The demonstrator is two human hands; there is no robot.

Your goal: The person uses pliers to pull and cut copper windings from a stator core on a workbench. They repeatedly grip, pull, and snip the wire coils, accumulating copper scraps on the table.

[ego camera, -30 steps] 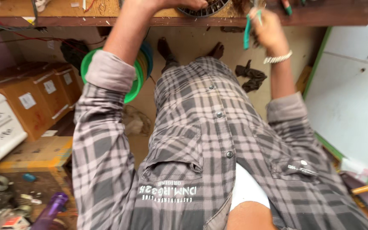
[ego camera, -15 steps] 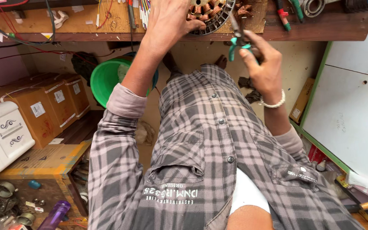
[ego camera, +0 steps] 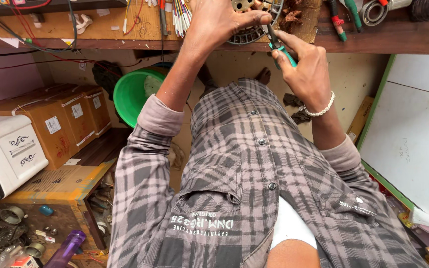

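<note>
Right now your right hand (ego camera: 306, 69) is closed around the teal handles of a pair of pliers (ego camera: 280, 45), whose dark nose points up toward the round metal stator (ego camera: 255, 22) at the front edge of the wooden workbench (ego camera: 388, 37). Your left hand (ego camera: 219, 20) lies spread over the stator, thumb stretched along its rim toward the pliers' tip, fingers resting on it rather than clamped shut. A white beaded bracelet (ego camera: 319, 109) circles your right wrist. Beside the stator on the bench lie coloured wires (ego camera: 179, 15) and a few screwdrivers (ego camera: 346, 17). Below the bench, a green plastic tub (ego camera: 132, 94) sits on the floor near cardboard boxes (ego camera: 60, 121), and a white appliance (ego camera: 6, 151) stands at your left.
</note>
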